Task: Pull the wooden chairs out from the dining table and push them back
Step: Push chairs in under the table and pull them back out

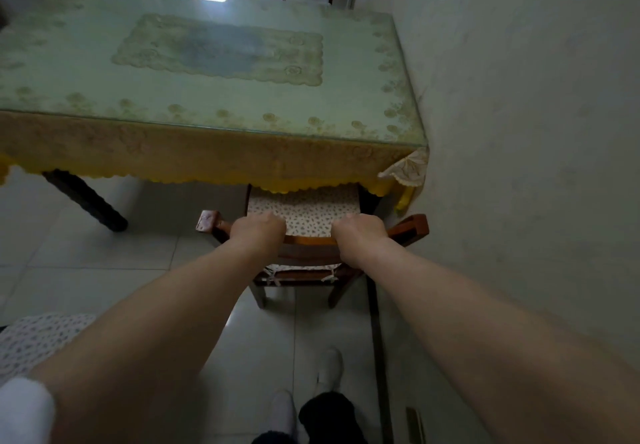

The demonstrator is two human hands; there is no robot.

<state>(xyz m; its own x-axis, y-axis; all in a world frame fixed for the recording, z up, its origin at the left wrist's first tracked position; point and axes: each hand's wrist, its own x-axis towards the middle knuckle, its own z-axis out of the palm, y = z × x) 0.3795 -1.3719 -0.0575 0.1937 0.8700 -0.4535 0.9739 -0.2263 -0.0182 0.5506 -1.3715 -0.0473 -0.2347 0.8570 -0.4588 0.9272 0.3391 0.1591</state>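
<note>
The chair [304,239], at 6 o'clock of the tabletop [207,97] with its cushioned seat partly tucked under the yellow cloth [173,156], is held by its top rail in the closed grip of both the left hand [257,232] and right hand [360,235].

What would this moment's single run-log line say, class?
left hand: shut on chair backrest | right hand: shut on chair backrest | seat cushion: partly under dining table | wall: close on right

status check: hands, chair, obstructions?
Left hand and right hand both gripping the chair top rail. Seat partly under the table. Wall close on the right.
</note>
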